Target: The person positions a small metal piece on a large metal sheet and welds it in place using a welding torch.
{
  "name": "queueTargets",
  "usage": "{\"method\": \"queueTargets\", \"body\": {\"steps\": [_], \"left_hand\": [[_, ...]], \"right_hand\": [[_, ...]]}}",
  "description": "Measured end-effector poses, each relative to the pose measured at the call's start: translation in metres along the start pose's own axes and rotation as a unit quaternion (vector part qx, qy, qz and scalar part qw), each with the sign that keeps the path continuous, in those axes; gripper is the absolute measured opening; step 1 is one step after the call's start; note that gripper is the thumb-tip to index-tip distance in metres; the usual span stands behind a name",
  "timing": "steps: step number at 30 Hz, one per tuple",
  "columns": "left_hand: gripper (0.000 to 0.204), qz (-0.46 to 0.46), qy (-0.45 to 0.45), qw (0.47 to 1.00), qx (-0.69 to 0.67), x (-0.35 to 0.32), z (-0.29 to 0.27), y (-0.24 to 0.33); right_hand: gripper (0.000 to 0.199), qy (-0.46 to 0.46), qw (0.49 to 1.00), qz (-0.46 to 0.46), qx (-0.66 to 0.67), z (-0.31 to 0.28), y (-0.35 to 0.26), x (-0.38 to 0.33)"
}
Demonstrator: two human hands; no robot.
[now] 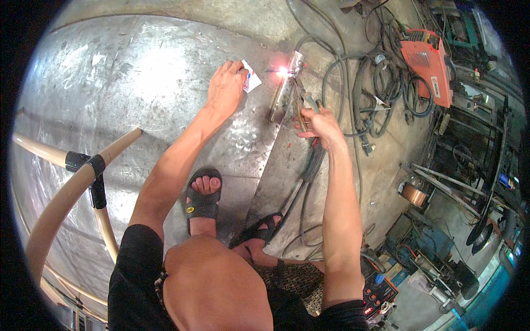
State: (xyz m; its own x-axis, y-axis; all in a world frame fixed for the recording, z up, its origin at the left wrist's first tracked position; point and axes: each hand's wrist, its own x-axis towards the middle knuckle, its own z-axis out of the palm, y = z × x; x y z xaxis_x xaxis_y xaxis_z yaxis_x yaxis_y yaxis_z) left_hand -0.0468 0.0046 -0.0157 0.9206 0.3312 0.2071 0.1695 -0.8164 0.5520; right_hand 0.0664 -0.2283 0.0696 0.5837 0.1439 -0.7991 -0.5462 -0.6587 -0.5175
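My left hand (225,88) is at the upper middle, its fingers closed on a small white card (253,83) with red and blue marks. To its right, a narrow shiny metal bar (296,59) lies at a slant across the edge of the floor plate. A bright welding arc (284,72) glows on the bar, and its glare hides the spot itself. My right hand (323,128) is wrapped round a welding electrode holder (314,165), whose front end points toward the arc. A black cable runs from the holder's grip back toward my feet.
A large steel plate (105,71) covers the left floor. Bent tan tubes (61,204) with black joints stand at the left. Cables (386,88) coil beside an orange-red machine (428,66). A copper wire spool (415,191) and a control box (378,292) sit at the right.
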Motion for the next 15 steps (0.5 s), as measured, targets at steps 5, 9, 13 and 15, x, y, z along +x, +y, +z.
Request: {"method": "queueTargets", "body": {"steps": [5,9,13,15], "left_hand": [[0.017,0.006,-0.037,0.998,0.058,-0.003,-0.006,0.012],[0.022,0.002,-0.035,0.998,0.053,-0.002,-0.006,0.016],[0.021,0.011,-0.04,0.996,0.074,-0.003,-0.003,0.017],[0.02,0.009,-0.046,0.997,0.067,-0.003,-0.002,0.017]], "right_hand": [[0.056,-0.01,0.997,0.031,-0.066,-0.007,-0.03,-0.005],[0.054,-0.092,0.991,0.041,-0.086,-0.02,-0.049,0.005],[0.044,-0.086,0.986,0.063,-0.132,-0.022,-0.072,0.003],[0.038,-0.086,0.98,0.056,-0.173,-0.022,-0.082,0.005]]}}
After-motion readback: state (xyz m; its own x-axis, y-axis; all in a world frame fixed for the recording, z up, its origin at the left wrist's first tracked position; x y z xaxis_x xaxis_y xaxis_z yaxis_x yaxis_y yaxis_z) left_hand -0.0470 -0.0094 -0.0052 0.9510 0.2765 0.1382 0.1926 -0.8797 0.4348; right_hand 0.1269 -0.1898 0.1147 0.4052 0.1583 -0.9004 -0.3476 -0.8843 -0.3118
